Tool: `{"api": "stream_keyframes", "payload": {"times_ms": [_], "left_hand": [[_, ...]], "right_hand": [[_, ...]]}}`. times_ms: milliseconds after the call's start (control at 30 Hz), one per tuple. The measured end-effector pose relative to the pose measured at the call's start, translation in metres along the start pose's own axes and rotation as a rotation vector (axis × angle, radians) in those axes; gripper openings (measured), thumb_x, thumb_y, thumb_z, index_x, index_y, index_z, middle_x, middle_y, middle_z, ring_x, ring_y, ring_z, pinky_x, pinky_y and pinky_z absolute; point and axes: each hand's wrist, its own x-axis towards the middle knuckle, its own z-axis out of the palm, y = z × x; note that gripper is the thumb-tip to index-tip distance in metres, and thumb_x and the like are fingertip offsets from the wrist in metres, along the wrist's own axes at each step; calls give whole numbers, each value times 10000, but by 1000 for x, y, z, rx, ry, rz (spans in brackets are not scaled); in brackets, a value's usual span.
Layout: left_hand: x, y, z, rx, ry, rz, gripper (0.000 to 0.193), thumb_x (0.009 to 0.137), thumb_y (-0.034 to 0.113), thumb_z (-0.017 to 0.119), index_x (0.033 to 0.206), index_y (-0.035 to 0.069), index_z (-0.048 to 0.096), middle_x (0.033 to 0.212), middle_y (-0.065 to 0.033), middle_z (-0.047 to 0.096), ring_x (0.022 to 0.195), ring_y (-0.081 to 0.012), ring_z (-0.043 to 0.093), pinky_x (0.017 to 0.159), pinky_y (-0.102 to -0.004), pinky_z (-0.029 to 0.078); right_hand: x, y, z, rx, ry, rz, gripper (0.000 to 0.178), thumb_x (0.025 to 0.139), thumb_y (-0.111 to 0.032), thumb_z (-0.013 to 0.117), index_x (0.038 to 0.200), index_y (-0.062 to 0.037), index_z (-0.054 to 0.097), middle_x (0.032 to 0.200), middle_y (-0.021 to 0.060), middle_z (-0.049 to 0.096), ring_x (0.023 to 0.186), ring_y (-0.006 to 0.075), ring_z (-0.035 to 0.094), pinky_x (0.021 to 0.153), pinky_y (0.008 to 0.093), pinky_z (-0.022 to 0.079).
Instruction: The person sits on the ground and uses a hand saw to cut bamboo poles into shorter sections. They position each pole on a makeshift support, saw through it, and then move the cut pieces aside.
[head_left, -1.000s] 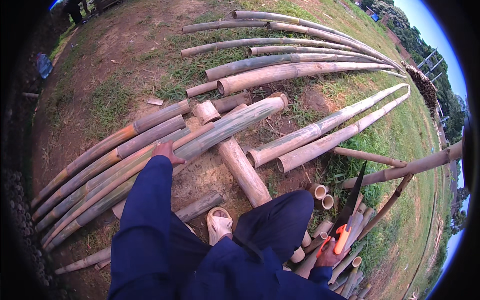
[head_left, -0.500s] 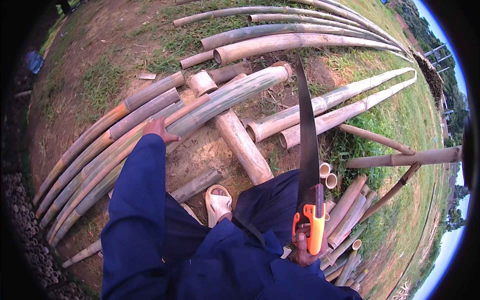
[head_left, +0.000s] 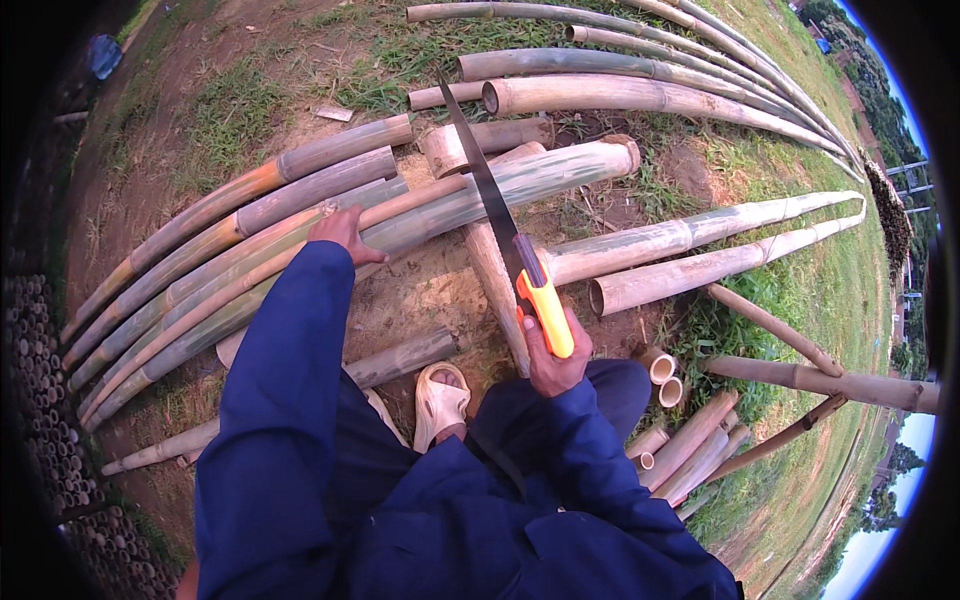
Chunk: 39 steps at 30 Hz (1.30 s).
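My right hand (head_left: 556, 362) grips the orange handle of a handsaw (head_left: 490, 190). The long dark blade slants up and left, crossing in front of a thick green bamboo pole (head_left: 520, 180); I cannot tell whether it touches. My left hand (head_left: 345, 234) lies over a thinner tan bamboo pole (head_left: 415, 204) beside the thick one, fingers curled over it and thumb stretched toward the thick pole. More bamboo poles (head_left: 262, 222) lie alongside to the left. Under the thick pole runs a pale bamboo crosspiece (head_left: 492, 270).
Long bamboo poles (head_left: 620, 93) lie on the grass at the far side. Two more poles (head_left: 700, 272) stretch off to the right. Short cut bamboo pieces (head_left: 690, 450) are piled by my right knee, near a bamboo frame (head_left: 830, 382). Stacked bamboo ends (head_left: 50, 410) stand at the left.
My right hand has brought the saw up and left from beside my right leg, its blade now leaning left across the thick pole. My left hand stays on the thin pole. The view has shifted slightly.
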Motion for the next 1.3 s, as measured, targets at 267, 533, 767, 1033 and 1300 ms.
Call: {"api": "stream_keyframes", "payload": {"times_ms": [267,533,767,1033,1300], "left_hand": [[0,4,-2,-9,0,-15,859,588,553,950,1230,72,644,1144,-193,731,1122,-385,692,958,-504,541],[0,1,-3,-16,10,-24,846,597,535,951,1242,79,649,1141,-191,739,1115,-386,699,967,-500,542],[0,4,-9,-13,-11,-26,864,589,535,952,1261,82,650,1143,-187,741,1123,-383,696,972,-493,542],[3,-5,10,-10,21,-27,914,588,554,943,1309,81,641,1177,-183,740,1145,-369,697,991,-481,543],[-4,-2,-5,-85,15,-39,990,596,589,950,1379,86,612,1277,-225,698,1220,-409,652,1071,-484,503]], "right_hand": [[17,0,12,-10,-130,4,168,952,-61,742,1092,19,695,814,100,702,708,144,665,668,296,520],[-49,-16,-27,-89,-157,-50,267,950,-65,742,1195,36,711,835,122,741,762,168,707,715,323,545],[33,-3,21,58,-150,77,127,960,-73,735,999,38,688,709,74,631,655,110,520,624,316,477],[-44,-16,-31,-70,-176,-11,285,937,-8,717,1219,34,722,850,94,752,751,129,698,727,289,547],[77,24,36,68,-195,28,157,966,-112,758,1034,27,733,749,-7,662,653,63,573,609,260,472]]}}
